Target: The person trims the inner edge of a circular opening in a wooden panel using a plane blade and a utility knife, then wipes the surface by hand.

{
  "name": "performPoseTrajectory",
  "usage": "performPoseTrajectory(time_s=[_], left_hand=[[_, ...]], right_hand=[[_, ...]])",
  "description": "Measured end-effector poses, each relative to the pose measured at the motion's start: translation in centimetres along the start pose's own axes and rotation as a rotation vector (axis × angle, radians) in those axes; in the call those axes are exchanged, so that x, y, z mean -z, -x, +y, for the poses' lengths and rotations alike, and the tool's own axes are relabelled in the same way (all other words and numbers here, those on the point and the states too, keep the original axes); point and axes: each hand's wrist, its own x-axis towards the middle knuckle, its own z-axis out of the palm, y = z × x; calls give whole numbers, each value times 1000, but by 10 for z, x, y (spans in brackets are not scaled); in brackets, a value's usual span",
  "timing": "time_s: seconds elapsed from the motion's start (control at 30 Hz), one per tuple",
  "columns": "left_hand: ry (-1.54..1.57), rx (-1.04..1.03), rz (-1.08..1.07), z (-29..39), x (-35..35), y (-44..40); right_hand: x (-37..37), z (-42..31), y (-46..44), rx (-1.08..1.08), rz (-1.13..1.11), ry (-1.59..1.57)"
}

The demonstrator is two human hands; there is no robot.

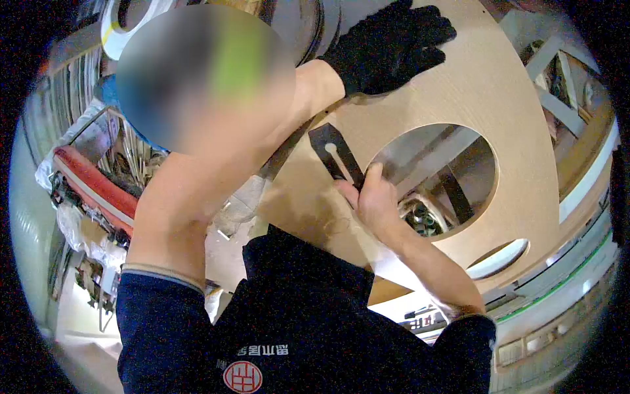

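Observation:
My left hand, in a black glove, lies with its fingers stretched out on a large pale wooden panel. My bare right hand is closed round the near end of a dark oblong block with a keyhole-shaped slot. The block is tilted and lies over the panel, left of a big round cutout; I cannot tell how firmly it touches the surface. A smaller oval cutout sits lower on the panel, near my right forearm.
At the left stand a red padded bar, plastic bags and thin sticks. Pale beams cross at the upper right. Long layered boards run along the lower right. A blurred patch hides the upper left.

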Motion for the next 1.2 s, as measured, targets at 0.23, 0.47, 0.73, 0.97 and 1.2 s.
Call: performPoseTrajectory(time_s=[0.23,0.47,0.73,0.97,1.2], left_hand=[[-549,-506,316,-60,-30,-4],[-611,-376,386,-46,-34,3],[-135,-328,-162,18,-82,153],[-338,-333,-565,71,-138,257],[-237,-346,-408,38,-195,273]], right_hand=[[53,17,22,97,-2,-265],[51,89,144,-128,658,-615],[-166,117,327,-634,1062,-734],[-338,30,383,-1073,1141,-967],[-449,59,390,-1257,903,-1127]])
